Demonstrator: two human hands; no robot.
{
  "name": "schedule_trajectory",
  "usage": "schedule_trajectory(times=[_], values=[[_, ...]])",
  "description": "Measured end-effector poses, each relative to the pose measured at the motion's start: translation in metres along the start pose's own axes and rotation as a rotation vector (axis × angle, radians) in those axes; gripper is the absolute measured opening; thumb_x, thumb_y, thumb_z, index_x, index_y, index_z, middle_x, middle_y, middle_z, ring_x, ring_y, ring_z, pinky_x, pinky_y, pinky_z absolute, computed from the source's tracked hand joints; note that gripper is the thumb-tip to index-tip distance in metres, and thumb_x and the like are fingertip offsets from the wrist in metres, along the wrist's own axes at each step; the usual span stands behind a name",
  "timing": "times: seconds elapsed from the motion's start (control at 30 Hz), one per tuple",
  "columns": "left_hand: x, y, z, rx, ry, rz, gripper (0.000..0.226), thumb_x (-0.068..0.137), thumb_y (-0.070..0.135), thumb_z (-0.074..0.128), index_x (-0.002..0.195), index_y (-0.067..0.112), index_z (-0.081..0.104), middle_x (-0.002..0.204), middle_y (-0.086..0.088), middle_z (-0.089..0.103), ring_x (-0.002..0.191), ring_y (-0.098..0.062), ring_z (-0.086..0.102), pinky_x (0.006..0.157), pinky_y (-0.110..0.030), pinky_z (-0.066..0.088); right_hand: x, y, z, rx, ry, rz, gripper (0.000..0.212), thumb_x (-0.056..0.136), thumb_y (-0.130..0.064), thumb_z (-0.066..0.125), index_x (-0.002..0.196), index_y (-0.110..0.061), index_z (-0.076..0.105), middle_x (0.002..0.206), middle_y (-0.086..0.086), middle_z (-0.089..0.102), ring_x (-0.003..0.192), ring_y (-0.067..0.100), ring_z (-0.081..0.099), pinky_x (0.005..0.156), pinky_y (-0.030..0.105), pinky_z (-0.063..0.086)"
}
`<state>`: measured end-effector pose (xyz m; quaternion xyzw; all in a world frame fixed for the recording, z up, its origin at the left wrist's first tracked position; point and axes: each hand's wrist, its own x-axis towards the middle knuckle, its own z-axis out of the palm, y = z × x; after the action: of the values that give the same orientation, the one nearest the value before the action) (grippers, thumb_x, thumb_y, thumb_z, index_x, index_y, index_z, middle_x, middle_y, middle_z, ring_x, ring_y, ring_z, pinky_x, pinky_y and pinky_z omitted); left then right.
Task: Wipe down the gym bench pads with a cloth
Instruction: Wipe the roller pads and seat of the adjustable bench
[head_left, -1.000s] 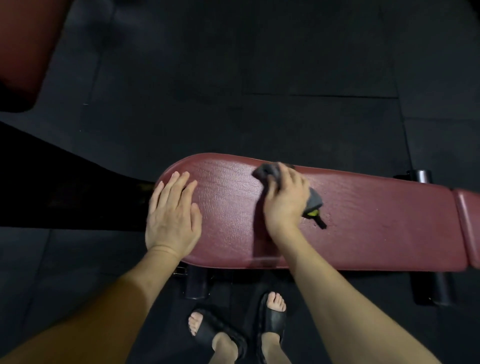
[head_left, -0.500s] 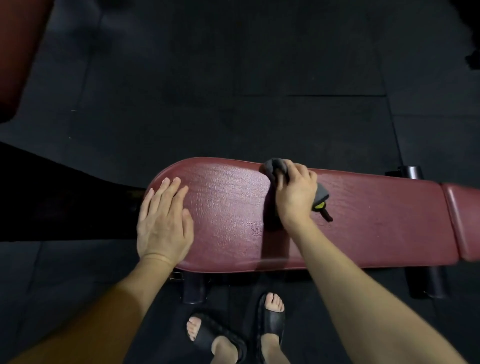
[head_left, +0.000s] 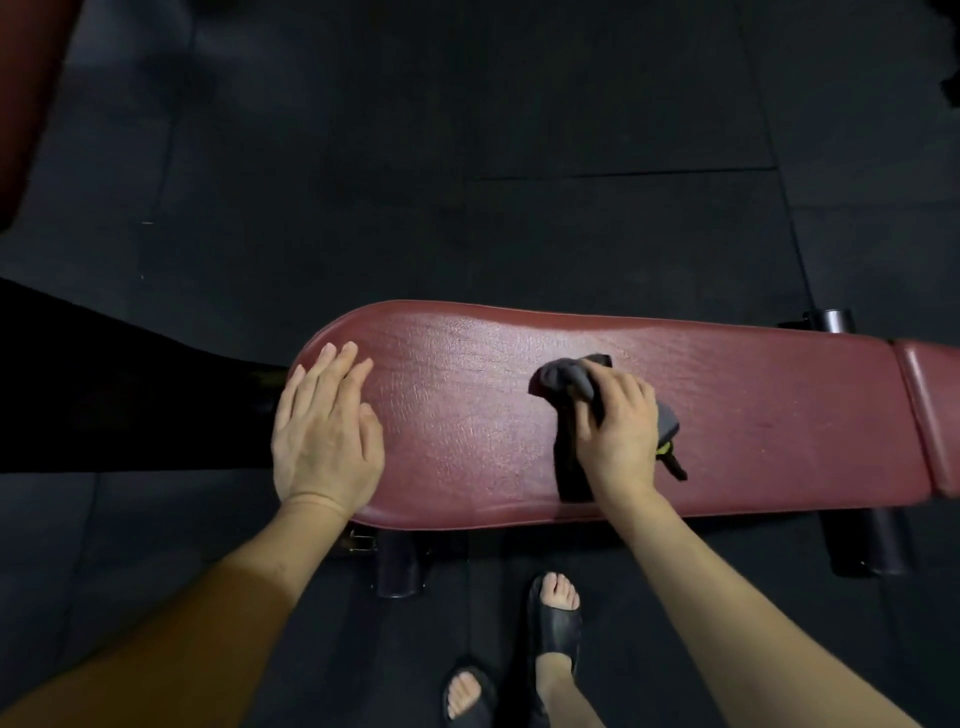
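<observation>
Right hand: the right hand (head_left: 618, 436) presses a dark grey cloth (head_left: 563, 376) onto the long pad (head_left: 753, 415), its fingers (head_left: 631, 387) curled over the bunched cloth and holding it.
Cloth: crumpled, part sticking out beyond the fingertips on the far side, part trailing out to the right of the hand, with a small yellow-and-black tag (head_left: 670, 452) at that end.
Left hand: the left hand (head_left: 324, 431) lies flat on the rounded left end of the pad, fingers straight and close together, holding nothing; it likely steadies the person leaning over.
Pad: dark red, creased vinyl with a faint sheen across its far half; a seam at the right separates it from a second pad (head_left: 935, 410).
Stage: wiping looks mid-way, the cloth sitting near the middle of the long pad.
Floor: black rubber mats (head_left: 467, 130); sandalled feet (head_left: 556, 618) stand at the near side.
</observation>
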<state>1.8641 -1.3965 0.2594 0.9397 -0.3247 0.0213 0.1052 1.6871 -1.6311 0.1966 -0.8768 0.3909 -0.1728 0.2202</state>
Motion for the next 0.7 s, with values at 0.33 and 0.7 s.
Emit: schedule_trajectory(times=[0.33, 0.7], values=[[-0.005, -0.004, 0.001, -0.047, 0.033, 0.023, 0.049, 0.096, 0.018, 0.037, 0.14, 0.008, 0.056, 0.156, -0.007, 0.047, 0.151, -0.021, 0.033, 0.128, -0.043, 0.016, -0.051, -0.106, 0.031, 0.179, -0.047, -0.269, 0.037, 0.097, -0.036, 0.061, 0.129, -0.018, 0.069, 0.117, 0.001, 0.069, 0.103, 0.028, 0.056, 0.091, 0.04, 0.045], [-0.008, -0.003, 0.008, -0.064, 0.104, -0.007, 0.043, 0.097, 0.018, 0.038, 0.136, 0.012, 0.057, 0.149, -0.005, 0.052, 0.145, -0.02, 0.04, 0.127, -0.039, 0.018, -0.09, -0.098, 0.034, 0.118, 0.086, -0.024, 0.033, 0.09, -0.027, 0.066, 0.122, -0.021, 0.07, 0.11, 0.003, 0.069, 0.095, 0.029, 0.054, 0.084, 0.042, 0.041]])
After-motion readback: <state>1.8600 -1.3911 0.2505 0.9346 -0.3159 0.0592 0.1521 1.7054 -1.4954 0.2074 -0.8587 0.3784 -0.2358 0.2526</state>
